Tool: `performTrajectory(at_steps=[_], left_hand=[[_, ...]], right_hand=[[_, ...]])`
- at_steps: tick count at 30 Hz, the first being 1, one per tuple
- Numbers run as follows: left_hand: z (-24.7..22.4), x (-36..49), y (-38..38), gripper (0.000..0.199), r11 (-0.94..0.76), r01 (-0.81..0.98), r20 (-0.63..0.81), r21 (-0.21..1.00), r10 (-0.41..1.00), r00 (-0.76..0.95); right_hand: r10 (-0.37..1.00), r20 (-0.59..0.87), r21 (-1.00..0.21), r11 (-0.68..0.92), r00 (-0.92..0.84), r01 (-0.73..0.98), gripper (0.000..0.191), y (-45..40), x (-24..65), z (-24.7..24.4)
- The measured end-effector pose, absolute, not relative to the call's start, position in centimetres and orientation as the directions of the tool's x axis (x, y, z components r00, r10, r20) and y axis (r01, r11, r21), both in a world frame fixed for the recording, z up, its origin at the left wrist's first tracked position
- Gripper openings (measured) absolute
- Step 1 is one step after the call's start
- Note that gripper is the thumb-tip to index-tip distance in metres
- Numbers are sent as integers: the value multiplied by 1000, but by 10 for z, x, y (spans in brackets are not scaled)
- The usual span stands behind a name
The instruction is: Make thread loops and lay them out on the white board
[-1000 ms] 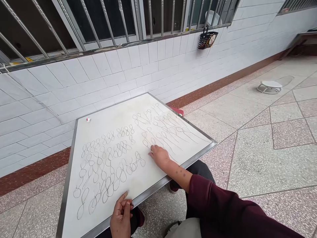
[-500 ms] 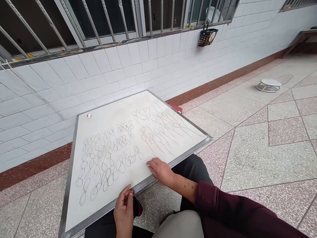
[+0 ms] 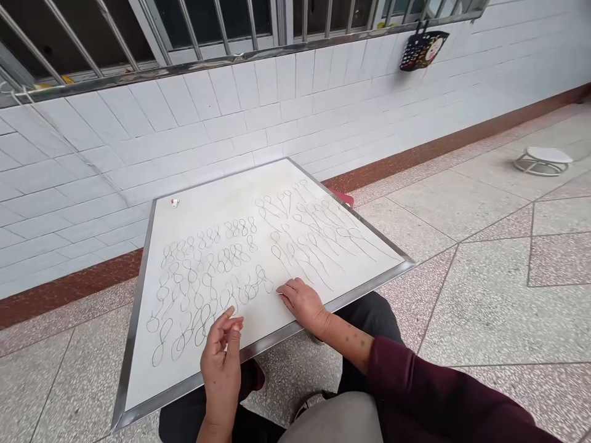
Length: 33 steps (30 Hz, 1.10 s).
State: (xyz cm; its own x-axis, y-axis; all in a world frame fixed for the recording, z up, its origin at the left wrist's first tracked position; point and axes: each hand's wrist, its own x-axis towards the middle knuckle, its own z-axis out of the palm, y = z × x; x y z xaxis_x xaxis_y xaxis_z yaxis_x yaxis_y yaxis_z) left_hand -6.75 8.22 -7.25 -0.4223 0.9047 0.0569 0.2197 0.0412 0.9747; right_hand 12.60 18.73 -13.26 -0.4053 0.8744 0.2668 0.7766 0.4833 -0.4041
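A white board [image 3: 221, 191] with a grey metal rim lies in front of me, over my knees. Thin dark strands, wire or thread, are spread across it. On its left half are rows of figure-eight loops [image 3: 233, 255]; on its right half are single loops with long tails [image 3: 316, 246]. My right hand [image 3: 305, 306] rests low on the board, fingers bent and pressed together near a loop; what is under the fingertips is hidden. My left hand [image 3: 221, 354] hovers over the near edge, thumb and fingers drawn together; anything between them is too small to make out.
A small red-and-white object [image 3: 175, 203] lies at the board's far left corner. Behind stands a white tiled wall [image 3: 258, 135] with a barred window and a hanging dark patterned bag [image 3: 422, 50]. A low white-topped stool [image 3: 543, 161] stands on the floor to the right.
My left hand has risen from the near rim, up and slightly left, over the board. My right hand stays near the same spot on the board. The view has turned a little left.
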Motion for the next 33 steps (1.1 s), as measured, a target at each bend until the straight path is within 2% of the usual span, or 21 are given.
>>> performTrajectory(at_steps=[3, 9, 16, 22, 27, 31, 33], left_hand=[[-85, -71, 76, 51, 83, 191, 10, 978, 898, -440], [-116, -64, 69, 49, 124, 157, -59, 980, 929, -364], [-126, -70, 70, 49, 159, 103, -110, 982, 921, -374], [-123, -71, 70, 51, 162, 15, -143, 987, 904, -404], [-91, -66, 75, 52, 147, -69, -162, 987, 890, -426], [-58, -53, 79, 51, 91, -130, -135, 987, 911, -389], [-52, -47, 81, 47, 40, -54, -56, 998, 943, -328]], right_hand=[[891, 236, -393, 453, -388, 800, 17, 202, 112, -128], [939, 134, -349, 344, -316, 872, 8, 226, 93, -127], [968, 63, -347, 249, -243, 904, 11, 226, 88, -127], [965, 151, -401, 259, -216, 879, 14, 216, 97, -111], [931, 249, -479, 358, -266, 802, 11, 186, 106, -83], [870, 382, -617, 492, -313, 614, 10, 153, 110, -61], [851, 429, -679, 525, -303, 514, 9, 143, 112, -54]])
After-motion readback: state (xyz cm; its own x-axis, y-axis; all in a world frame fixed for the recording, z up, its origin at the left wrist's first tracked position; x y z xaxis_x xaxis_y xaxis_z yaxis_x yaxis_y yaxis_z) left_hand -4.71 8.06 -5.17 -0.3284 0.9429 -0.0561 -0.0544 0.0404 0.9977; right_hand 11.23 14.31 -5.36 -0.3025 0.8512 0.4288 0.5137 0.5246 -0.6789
